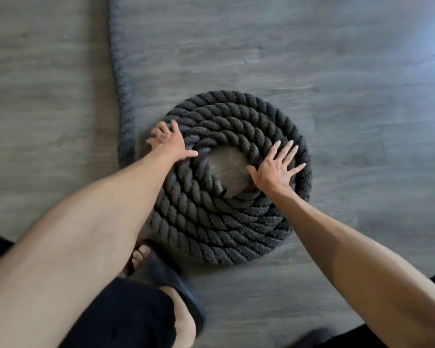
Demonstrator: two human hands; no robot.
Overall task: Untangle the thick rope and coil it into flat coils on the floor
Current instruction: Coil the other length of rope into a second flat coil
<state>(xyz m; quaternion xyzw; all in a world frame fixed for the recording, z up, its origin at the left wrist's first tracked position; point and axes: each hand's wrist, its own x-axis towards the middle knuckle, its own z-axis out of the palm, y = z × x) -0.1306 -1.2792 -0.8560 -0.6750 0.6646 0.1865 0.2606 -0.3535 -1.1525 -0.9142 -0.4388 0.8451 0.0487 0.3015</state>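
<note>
Rope [226, 222] tail blurred, cut off top; left hand [170, 144] fingers [164, 129] blurred.

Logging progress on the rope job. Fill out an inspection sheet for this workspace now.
Surface: grey wood-look floor, showing through the coil's middle.
Job's things: thick dark rope wound in a round coil; a loose length runs away at far left.
Clutter: nothing seen.
Grippers: left hand and right hand both flat, fingers spread, on the coil.
Cables: nothing seen.
Surroundings: sandalled foot by the coil's near edge.
</note>
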